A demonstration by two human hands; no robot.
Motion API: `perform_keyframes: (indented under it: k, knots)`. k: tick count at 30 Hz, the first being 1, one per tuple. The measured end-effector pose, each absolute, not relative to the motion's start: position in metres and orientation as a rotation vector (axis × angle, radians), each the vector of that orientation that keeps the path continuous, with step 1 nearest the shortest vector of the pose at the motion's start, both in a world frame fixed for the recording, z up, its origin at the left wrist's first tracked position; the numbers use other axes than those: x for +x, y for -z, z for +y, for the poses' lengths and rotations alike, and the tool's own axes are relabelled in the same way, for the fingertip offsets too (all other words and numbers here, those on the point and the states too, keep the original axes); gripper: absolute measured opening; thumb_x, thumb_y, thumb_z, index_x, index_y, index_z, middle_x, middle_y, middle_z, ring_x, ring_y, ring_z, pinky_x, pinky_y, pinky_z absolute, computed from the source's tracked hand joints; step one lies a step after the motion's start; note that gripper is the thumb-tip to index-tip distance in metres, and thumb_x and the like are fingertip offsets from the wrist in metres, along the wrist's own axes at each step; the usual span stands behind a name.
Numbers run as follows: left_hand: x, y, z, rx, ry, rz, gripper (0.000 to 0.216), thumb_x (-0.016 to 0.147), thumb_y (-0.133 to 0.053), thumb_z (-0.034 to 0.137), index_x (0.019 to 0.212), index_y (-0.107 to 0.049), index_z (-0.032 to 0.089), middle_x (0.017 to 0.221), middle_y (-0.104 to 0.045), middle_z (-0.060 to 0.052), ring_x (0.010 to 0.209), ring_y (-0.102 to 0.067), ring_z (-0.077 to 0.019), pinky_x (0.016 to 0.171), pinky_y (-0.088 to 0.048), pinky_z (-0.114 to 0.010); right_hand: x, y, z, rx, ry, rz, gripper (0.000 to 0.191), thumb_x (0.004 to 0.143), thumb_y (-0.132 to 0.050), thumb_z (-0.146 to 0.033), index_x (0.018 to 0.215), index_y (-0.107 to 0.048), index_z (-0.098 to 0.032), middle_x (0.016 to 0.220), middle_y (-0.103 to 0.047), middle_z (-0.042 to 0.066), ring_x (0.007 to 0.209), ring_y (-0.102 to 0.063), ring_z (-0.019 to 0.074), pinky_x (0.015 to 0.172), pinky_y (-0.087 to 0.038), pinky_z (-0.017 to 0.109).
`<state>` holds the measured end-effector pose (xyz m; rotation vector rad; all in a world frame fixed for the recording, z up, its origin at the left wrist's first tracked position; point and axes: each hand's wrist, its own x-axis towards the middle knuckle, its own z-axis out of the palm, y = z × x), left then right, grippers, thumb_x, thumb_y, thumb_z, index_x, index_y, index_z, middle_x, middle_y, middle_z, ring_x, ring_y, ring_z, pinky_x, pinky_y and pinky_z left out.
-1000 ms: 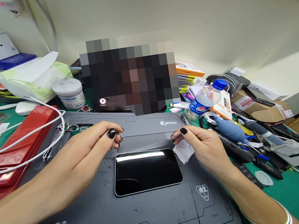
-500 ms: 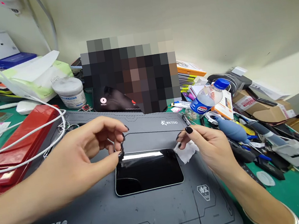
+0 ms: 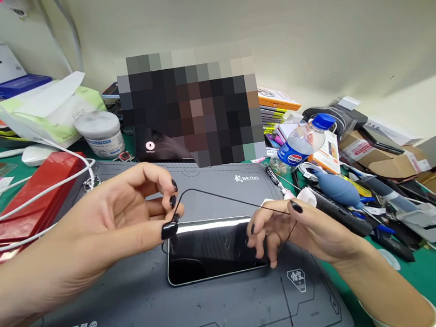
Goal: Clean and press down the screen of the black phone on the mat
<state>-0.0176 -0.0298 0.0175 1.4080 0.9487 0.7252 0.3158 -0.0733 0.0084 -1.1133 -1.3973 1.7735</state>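
Note:
A thin, flexible black strip, bent like part of a frame, stretches between my hands. My left hand pinches its left end between thumb and fingertips. On the other side, my right hand has the strip at its thumb and index finger, the other fingers curled over the phone's right end. Below the strip a smartphone lies face up on a grey work mat, its screen black and glossy. Part of the strip's lower run is hidden behind my hands.
A red case with a white cable sits left, near a white tub and a tissue pack. Behind the mat leans a dark-screened device. To the right are a plastic bottle, a blue air blower and many tools.
My right hand has moved down and toward me, its fingers now over the phone's right end. The strip has bowed upward and slants down to the right. My left hand has barely shifted.

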Motion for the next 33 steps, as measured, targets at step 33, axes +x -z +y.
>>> perform_keyframes:
  k: [33]
  knots:
    - [-0.018,0.015,-0.029,2.415,-0.320,0.956,0.035,0.080,-0.076,0.041,0.111,-0.071,0.025,0.113,-0.074,-0.008,0.099,-0.071,-0.0313,0.085,-0.058,-0.046,0.331,-0.014,-0.078,-1.048,-0.503,-2.516,0.035,0.095,-0.093,-0.036,0.129,-0.087,-0.030,0.145,-0.080,0.015,0.134,-0.075,0.0335,0.114,-0.063,0.049]
